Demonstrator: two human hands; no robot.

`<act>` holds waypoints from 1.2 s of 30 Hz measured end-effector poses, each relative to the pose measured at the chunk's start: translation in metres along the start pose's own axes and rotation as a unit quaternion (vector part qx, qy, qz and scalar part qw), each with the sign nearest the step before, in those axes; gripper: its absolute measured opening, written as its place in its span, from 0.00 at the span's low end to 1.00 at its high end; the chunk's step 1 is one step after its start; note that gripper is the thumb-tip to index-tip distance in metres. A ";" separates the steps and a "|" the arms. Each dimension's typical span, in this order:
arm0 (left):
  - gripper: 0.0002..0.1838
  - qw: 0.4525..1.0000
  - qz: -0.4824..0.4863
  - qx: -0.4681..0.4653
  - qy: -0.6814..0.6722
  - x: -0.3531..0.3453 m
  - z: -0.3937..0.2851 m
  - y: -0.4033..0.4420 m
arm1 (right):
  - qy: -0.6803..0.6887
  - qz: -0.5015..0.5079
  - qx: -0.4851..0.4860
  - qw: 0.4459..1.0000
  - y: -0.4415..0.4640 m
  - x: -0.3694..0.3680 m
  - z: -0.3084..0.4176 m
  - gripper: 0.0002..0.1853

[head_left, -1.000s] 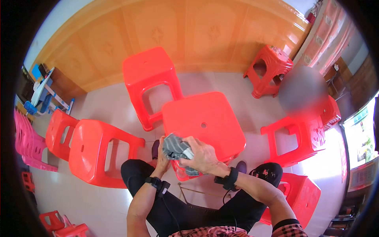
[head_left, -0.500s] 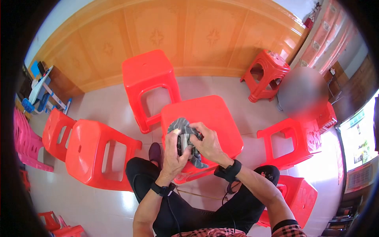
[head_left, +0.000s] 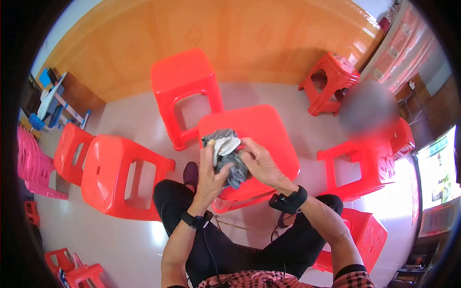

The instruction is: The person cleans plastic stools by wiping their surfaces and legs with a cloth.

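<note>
A crumpled grey striped cloth [head_left: 235,174] with a white part showing at its top lies bunched between my hands, over the near left part of a red stool [head_left: 261,127]. My left hand [head_left: 210,177] grips its left side, thumb across the front. At the right side, my right hand [head_left: 261,165] holds it with bent fingers. Folds hide some of the fingertips. Both wrists wear black bands, and my knees are on either side of the stool.
Another red stool [head_left: 185,72] stands behind to the left. More red stools [head_left: 113,168] are at the left, and others [head_left: 355,165] at the right. Pink chairs [head_left: 36,165] are stacked at the far left. A blue-and-white desk [head_left: 50,101] stands near the orange wall [head_left: 216,38].
The cloth has been turned and loosened between my hands, and its white part now shows more. Both hands have risen slightly from their position a second ago. The view has shifted a little.
</note>
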State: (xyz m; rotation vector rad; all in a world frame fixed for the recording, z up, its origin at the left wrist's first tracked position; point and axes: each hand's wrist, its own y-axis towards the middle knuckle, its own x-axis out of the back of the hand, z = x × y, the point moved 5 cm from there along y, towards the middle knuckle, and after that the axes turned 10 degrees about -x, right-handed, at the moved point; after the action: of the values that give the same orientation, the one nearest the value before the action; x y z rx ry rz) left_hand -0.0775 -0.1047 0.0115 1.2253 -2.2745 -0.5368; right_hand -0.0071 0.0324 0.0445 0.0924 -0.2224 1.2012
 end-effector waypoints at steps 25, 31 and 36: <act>0.28 0.948 0.053 -0.125 0.287 0.008 0.050 0.043 | -0.290 -0.218 0.048 0.931 -0.020 0.055 -0.063 0.09; 0.18 0.987 -0.130 0.021 0.096 0.029 0.127 0.102 | -0.291 -0.227 0.069 0.927 -0.022 0.054 -0.060 0.08; 0.17 0.961 -0.151 0.202 -0.111 0.036 0.143 0.074 | -0.288 -0.233 0.087 0.925 -0.020 0.053 -0.061 0.08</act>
State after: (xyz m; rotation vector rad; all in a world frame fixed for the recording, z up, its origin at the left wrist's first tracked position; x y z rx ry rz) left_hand -0.2273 -0.0822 -0.0528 1.8156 -2.4796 -0.3344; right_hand 0.0371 0.0856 -0.0027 0.6272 -0.5750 0.6873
